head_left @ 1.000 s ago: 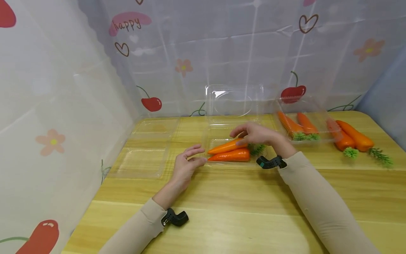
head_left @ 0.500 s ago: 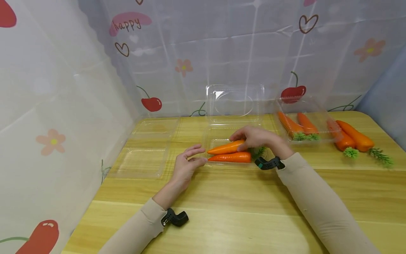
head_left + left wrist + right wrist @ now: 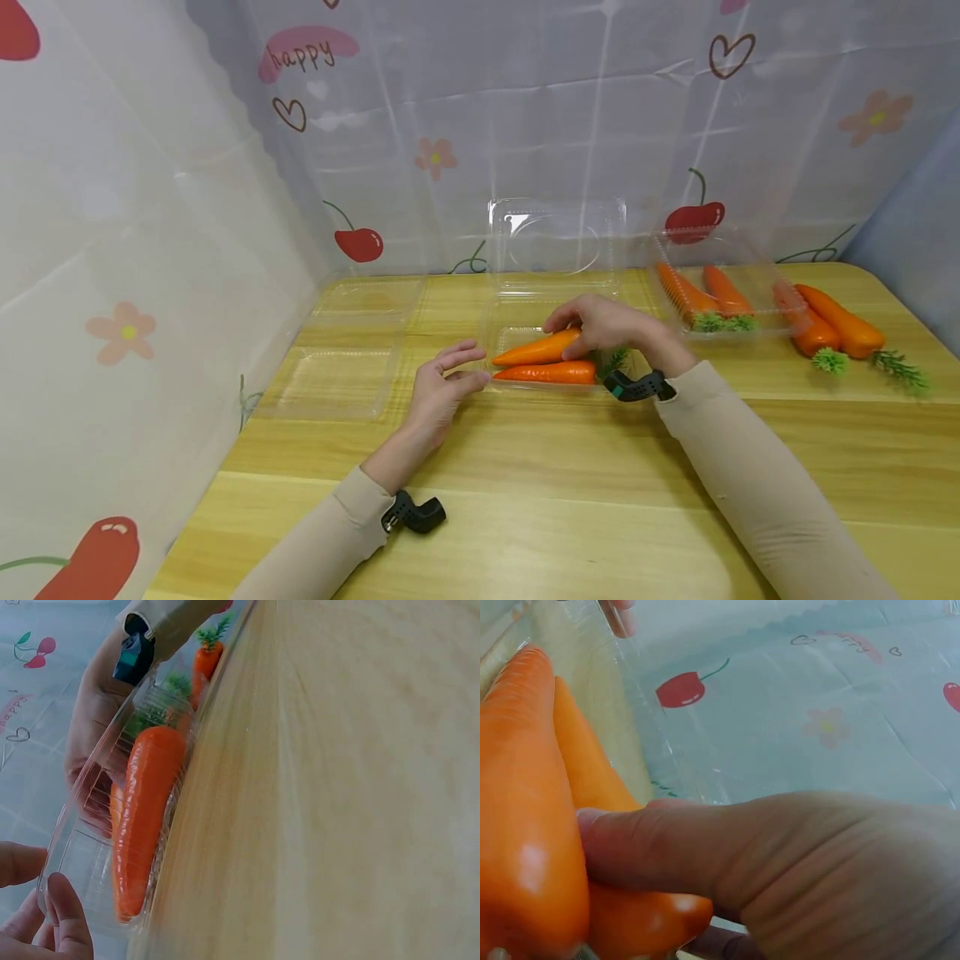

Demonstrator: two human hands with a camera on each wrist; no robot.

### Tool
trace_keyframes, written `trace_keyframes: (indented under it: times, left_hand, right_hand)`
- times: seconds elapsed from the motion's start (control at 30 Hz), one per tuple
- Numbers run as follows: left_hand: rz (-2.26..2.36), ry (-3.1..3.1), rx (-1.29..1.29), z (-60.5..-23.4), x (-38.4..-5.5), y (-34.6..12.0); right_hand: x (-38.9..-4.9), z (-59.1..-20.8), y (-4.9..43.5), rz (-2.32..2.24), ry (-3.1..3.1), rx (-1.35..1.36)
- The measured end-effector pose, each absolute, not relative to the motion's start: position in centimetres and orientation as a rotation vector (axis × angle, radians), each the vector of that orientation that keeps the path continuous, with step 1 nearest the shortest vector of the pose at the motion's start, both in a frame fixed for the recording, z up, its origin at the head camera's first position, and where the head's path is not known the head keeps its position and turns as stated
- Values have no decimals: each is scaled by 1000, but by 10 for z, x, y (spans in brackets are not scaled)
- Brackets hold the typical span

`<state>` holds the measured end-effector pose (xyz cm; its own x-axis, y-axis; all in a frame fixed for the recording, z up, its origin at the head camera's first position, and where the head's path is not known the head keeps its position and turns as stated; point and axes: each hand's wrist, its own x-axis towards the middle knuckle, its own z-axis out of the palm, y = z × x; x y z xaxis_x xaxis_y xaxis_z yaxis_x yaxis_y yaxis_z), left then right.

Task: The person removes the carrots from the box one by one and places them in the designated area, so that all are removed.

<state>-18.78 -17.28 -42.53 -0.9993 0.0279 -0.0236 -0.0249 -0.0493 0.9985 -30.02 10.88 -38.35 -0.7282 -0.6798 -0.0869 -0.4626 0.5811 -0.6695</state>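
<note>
The right hand grips the far carrot, its thumb on the near side and its fingers bent over the far side. The right wrist view shows the thumb pressed against the orange skin; most of the other fingers are hidden there. The far carrot is in the middle box, with the near carrot alongside it, both tips towards the left. Green leaves show at the right end, just under the right wrist.

The left hand is at the left end of the middle box. Its fingers are fairly straight and apart from the thumb, and finger and thumb touch the box at its near left corner. The lid of the middle box stands upright on the far side, in front of the cloth, which bears cherries, hearts and flowers.

On the left, the left box lies unfolded on the table. On the far right, the right box has two carrots under clear plastic, leaves towards the near side. Just right of that, two more carrots lie side by side, one partly behind the plastic edge. Each wrist wears a black band beside a beige sleeve.
</note>
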Motion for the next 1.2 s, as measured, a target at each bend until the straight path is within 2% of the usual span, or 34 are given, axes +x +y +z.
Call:
trace_keyframes:
  times: [0.73, 1.2]
  left_hand:
    - [2262, 2127, 5, -426, -187, -173]
    - [2264, 2123, 7, -426, -189, -174]
  right_hand:
    - [-288, -364, 123, -1048, 2680, -906]
    - [-273, -351, 140, -1265, 2808, -504]
